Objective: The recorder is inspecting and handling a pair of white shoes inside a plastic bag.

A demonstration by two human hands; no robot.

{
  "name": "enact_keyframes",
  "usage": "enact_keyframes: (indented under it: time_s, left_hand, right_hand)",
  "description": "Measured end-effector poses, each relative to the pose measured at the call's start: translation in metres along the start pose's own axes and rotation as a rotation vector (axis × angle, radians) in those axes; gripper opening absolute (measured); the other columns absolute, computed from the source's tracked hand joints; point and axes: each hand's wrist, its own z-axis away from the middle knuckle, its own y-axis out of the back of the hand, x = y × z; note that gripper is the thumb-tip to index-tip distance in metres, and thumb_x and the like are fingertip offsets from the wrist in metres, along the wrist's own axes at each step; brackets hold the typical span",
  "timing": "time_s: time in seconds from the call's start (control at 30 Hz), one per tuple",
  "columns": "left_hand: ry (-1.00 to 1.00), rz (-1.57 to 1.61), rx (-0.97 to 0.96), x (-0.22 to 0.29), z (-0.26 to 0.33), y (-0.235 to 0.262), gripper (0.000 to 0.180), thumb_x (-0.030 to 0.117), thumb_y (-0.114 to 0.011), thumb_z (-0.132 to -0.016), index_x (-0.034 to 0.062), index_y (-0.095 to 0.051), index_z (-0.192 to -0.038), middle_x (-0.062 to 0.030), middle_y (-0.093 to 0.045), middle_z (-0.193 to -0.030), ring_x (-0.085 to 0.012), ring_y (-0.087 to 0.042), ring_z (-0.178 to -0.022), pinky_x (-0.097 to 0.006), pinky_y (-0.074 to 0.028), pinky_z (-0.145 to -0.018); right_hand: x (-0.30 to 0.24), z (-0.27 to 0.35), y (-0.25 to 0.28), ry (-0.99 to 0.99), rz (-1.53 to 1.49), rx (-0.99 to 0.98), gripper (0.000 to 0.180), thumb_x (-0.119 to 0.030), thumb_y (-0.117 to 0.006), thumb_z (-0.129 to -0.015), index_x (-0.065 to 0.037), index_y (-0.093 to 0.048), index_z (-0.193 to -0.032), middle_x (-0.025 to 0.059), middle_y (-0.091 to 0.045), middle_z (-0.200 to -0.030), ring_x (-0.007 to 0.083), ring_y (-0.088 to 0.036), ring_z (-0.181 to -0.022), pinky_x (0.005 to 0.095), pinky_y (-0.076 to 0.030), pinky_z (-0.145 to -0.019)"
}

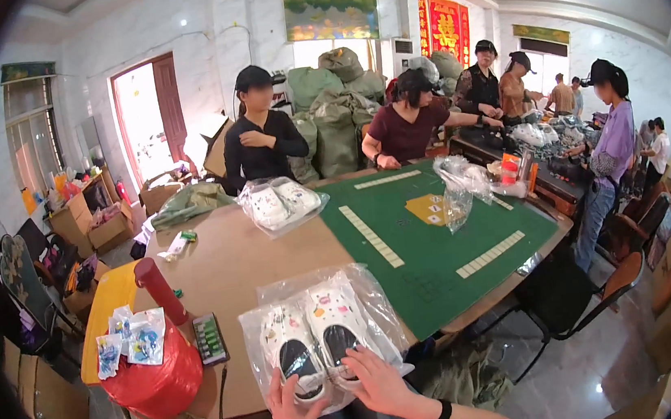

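A pair of white shoes (312, 317) with small coloured patterns and black insoles lies in a clear plastic bag (378, 303) at the table's near edge. Their heels point toward me. Around the heel of the left shoe, my left hand (296, 414) is closed, with thumb and fingers on either side of it. My right hand (379, 375) grips the heel of the right shoe, its fingers bent over the edge. Both hands press the plastic there. Across the table, another bagged pair of white shoes (282, 202) sits before a person in black.
At left stand a red roll of plastic twine (157, 375) with small blue packets (143, 336) on it, a dark red cylinder (159, 289) and a tray of green items (210, 339). A green mat (417, 283) covers the right side. Several people work beyond; a black chair (573, 295) stands right.
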Motion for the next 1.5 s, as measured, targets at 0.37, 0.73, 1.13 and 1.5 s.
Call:
enact_keyframes:
  time_s: [0.37,0.73,1.13,1.5]
  left_hand:
    - [-0.008,0.024,-0.011,0.009,-0.011,0.003,0.074,0.025,-0.090,-0.065,0.0065,-0.057,-0.129,-0.0176,-0.038,-0.155,-0.0389,-0.040,-0.138,-0.047,-0.038,-0.111]
    - [0.011,0.033,0.010,0.003,-0.007,-0.001,0.078,0.029,-0.092,-0.061,0.0112,-0.059,-0.129,-0.0162,-0.040,-0.155,-0.0402,-0.045,-0.131,-0.049,-0.042,-0.105]
    - [-0.005,0.021,0.018,-0.004,-0.006,-0.005,0.077,0.026,-0.092,-0.060,0.0116,-0.059,-0.128,-0.0159,-0.040,-0.155,-0.0394,-0.045,-0.132,-0.050,-0.039,-0.107]
    - [-0.016,-0.006,0.022,-0.003,-0.005,-0.005,0.078,0.025,-0.092,-0.059,0.0124,-0.059,-0.128,-0.0157,-0.040,-0.155,-0.0397,-0.045,-0.131,-0.050,-0.039,-0.106]
  right_hand:
    - [-0.003,-0.002,0.006,0.004,-0.021,0.015,0.069,-0.008,-0.066,-0.079,-0.006,-0.042,-0.144,0.0171,-0.042,-0.151,0.0397,-0.038,-0.141,0.0493,-0.038,-0.112]
    - [-0.004,-0.005,0.006,0.011,-0.013,0.019,0.070,-0.009,-0.067,-0.078,-0.005,-0.043,-0.143,0.0170,-0.045,-0.149,0.0404,-0.040,-0.140,0.0490,-0.038,-0.112]
    - [-0.004,-0.005,0.005,-0.015,0.001,-0.020,0.075,-0.011,-0.072,-0.076,-0.006,-0.041,-0.145,0.0153,-0.041,-0.152,0.0373,-0.036,-0.143,0.0473,-0.037,-0.113]
    - [-0.005,-0.003,0.006,-0.017,0.010,0.002,0.073,-0.009,-0.071,-0.076,-0.007,-0.043,-0.143,0.0148,-0.042,-0.151,0.0364,-0.037,-0.143,0.0465,-0.037,-0.113]
